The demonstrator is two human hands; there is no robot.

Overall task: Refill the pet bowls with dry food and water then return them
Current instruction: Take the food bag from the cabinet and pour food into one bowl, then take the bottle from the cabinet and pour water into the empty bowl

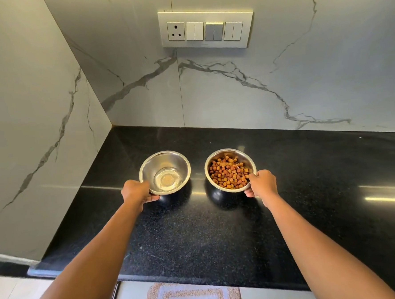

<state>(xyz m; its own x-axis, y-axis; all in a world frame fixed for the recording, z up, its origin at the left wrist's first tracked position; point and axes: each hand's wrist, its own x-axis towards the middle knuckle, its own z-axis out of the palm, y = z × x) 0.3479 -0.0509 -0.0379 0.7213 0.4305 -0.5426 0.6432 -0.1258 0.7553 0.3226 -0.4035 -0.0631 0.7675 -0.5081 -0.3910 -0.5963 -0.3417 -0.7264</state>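
1. Left hand [135,192] grips the near rim of the water bowl [165,161]; right hand [263,184] grips the food bowl [243,156] the same way.
2. Both bowls sit side by side toward the countertop's [197,232] back-left corner.
3. Kibble [228,174] is in, water appears in; only returning them seems left.

Left bowl [165,161]: steel, upright, shallow clear water [168,181]. Right bowl [229,150]: steel, upright, brown kibble [230,173]. Side by side, apart, over black counter [220,229].
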